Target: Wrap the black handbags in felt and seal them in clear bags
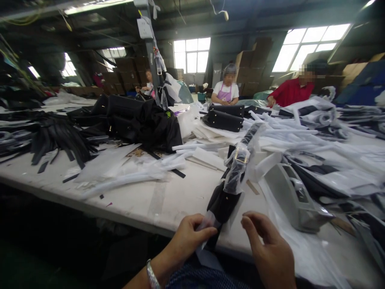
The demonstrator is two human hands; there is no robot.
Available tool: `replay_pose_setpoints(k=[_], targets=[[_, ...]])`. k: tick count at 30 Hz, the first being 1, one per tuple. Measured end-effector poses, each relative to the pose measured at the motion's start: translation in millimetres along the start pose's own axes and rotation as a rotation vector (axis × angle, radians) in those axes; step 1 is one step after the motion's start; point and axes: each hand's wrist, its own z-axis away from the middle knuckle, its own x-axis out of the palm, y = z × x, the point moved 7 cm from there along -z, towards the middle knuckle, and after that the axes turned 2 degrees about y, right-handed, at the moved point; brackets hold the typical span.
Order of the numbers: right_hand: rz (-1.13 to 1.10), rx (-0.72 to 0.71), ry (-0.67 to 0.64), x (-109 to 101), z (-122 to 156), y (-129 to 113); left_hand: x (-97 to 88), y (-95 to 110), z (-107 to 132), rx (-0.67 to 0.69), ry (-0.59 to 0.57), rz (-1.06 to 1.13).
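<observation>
In front of me a black leather bag [221, 204] lies on the table, seen end-on, with a small metal stud on it. Running away from it is a strap [233, 176] with a gold buckle [241, 155], wrapped in clear plastic. My left hand [192, 235] pinches thin translucent plastic film [207, 222] between thumb and fingers at the bag's near end. To the right of the bag, apart from it, my right hand [272, 253] has its thumb and index fingertips together; whatever may be between them is too small to see.
A grey tape dispenser [296, 196] stands at the right. Black strips [57, 138] and black bags [129, 116] are heaped at the left. White paper and plastic wraps [204, 156] cover mid-table. Several people, one in a red top [291, 90], sit across the table.
</observation>
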Motion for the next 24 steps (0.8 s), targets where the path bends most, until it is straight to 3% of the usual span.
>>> replay_pose_setpoints(k=[3,7,17,22,24], targets=[[-0.029,0.050,-0.274,27.4,12.1,5.5,1.6,1.6,3.2,0.025,-0.012,-0.003],[-0.146,0.064,-0.407,54.1,12.0,1.7,-0.9,1.4,3.9,0.050,0.005,-0.022],[-0.331,0.170,-0.457,59.8,13.6,14.8,-30.9,-20.6,22.3,-0.043,0.113,0.078],[-0.319,0.159,-0.458,64.5,10.6,15.4,-17.8,-14.6,24.1,0.016,-0.024,0.156],[-0.336,0.163,-0.473,65.5,10.2,13.9,-16.3,-12.1,22.1,0.031,0.006,0.125]])
